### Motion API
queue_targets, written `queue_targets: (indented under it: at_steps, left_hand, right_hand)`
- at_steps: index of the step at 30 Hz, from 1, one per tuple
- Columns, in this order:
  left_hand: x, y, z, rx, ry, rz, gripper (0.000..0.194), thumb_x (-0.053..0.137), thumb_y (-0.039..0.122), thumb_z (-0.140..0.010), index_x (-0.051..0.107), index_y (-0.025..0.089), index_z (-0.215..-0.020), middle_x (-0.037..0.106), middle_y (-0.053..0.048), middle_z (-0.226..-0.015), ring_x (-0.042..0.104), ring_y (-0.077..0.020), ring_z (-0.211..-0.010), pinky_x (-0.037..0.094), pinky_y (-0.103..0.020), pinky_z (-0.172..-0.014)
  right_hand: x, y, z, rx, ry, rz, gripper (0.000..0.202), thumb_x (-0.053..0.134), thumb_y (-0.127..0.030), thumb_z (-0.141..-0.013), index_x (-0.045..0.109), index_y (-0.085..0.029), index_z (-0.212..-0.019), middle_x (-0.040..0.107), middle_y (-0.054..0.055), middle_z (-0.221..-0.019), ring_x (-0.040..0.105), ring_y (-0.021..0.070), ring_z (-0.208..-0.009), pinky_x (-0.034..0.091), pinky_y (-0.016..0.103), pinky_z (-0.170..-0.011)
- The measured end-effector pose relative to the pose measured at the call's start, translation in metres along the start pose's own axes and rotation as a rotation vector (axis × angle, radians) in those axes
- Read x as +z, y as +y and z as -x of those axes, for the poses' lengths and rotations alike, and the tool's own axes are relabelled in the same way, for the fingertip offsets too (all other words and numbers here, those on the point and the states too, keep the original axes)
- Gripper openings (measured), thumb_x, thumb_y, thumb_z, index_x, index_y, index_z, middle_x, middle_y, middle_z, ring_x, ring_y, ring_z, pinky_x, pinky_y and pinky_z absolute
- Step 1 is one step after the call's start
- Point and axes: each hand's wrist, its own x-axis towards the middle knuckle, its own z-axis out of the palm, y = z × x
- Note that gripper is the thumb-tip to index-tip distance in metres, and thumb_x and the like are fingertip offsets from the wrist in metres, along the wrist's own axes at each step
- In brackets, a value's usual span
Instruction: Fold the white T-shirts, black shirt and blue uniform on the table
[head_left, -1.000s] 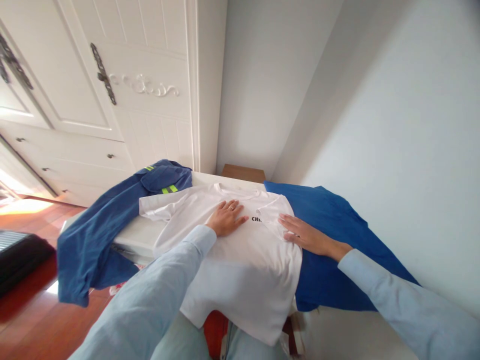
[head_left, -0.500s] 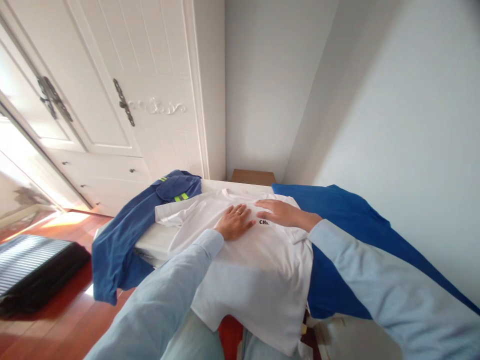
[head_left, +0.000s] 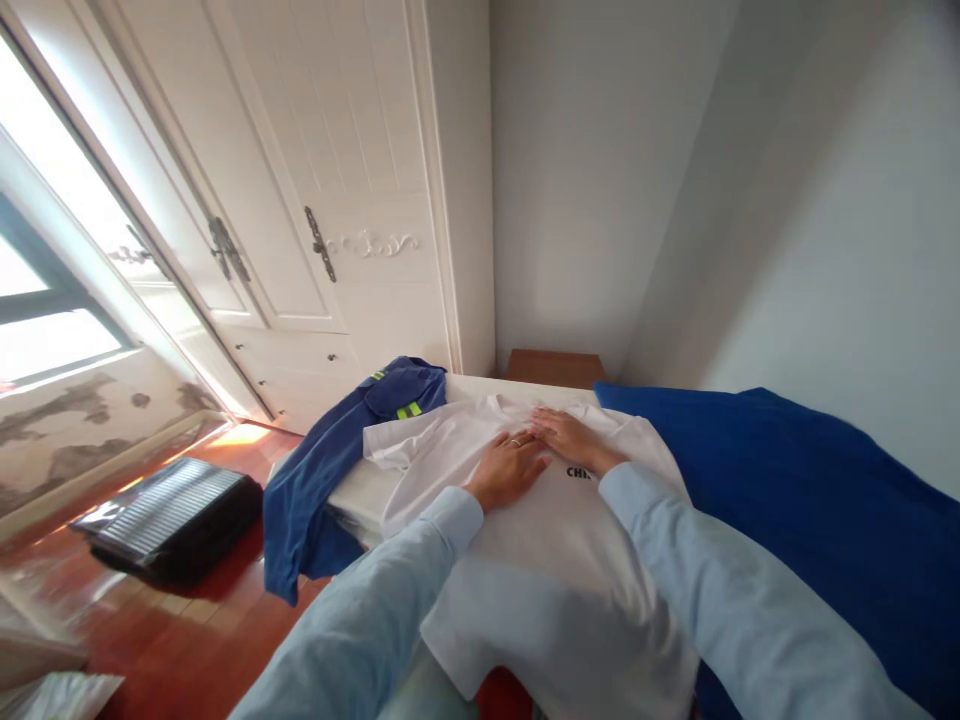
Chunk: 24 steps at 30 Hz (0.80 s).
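Observation:
A white T-shirt with dark lettering on its chest lies spread over a white table, its hem hanging over the near edge. My left hand lies flat on the upper chest of the shirt, a ring on one finger. Beside it, my right hand also rests on the cloth near the collar, fingers stretched out and reaching the left fingertips. Neither hand grips the fabric. The right forearm covers part of the lettering.
A blue garment with yellow-green strips drapes over the table's left end. Blue cloth covers the right side. Behind stand a white wardrobe and a brown wooden piece. A black suitcase lies on the wooden floor.
My right hand has moved left across the shirt, closing the gap to my left hand. The camera view has turned left, so the window and more floor show.

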Motion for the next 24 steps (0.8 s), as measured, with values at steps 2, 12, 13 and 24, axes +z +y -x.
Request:
queue_targets:
  at_steps: [2,12,13,24]
  left_hand:
    - [-0.002,0.000,0.002,0.001,0.059,0.055,0.043,0.032,0.041,-0.106,0.067,0.020,-0.118,0.069,-0.010,-0.128,0.062,-0.0222,-0.121,0.044,-0.041,-0.110]
    - [-0.061,-0.045,0.038,-0.391,0.313,-0.186,0.027,0.052,0.024,-0.093,0.067,0.019,-0.115,0.068,-0.011,-0.118,0.062,-0.0245,-0.111,0.048,-0.039,-0.103]
    - [-0.074,-0.055,0.046,-0.495,0.302,-0.286,0.030,0.053,0.025,-0.092,0.065,0.018,-0.118,0.066,-0.013,-0.120,0.061,-0.0268,-0.113,0.047,-0.041,-0.103]
    - [-0.166,-0.131,0.099,-0.776,-0.036,-0.496,0.023,0.064,0.043,-0.084,0.071,0.022,-0.091,0.068,-0.009,-0.107,0.064,-0.0263,-0.101,0.048,-0.034,-0.090]
  right_hand:
    - [0.000,0.001,0.002,-0.010,-0.003,0.002,0.054,0.039,-0.054,-0.102,0.066,-0.021,-0.134,0.055,0.009,-0.147,0.045,0.0271,-0.143,0.033,0.051,-0.123]
    - [0.001,-0.001,0.003,-0.003,-0.049,0.052,0.060,0.043,-0.053,-0.100,0.062,-0.012,-0.138,0.048,0.017,-0.152,0.041,0.0303,-0.145,0.030,0.052,-0.123]
    - [0.002,0.000,0.003,-0.003,-0.049,0.046,0.059,0.044,-0.053,-0.099,0.062,-0.012,-0.138,0.048,0.017,-0.152,0.041,0.0304,-0.145,0.030,0.052,-0.124]
    - [0.003,0.001,0.002,0.012,-0.015,-0.052,0.048,0.052,-0.050,-0.096,0.067,-0.020,-0.130,0.053,0.012,-0.149,0.044,0.0293,-0.143,0.031,0.052,-0.123]
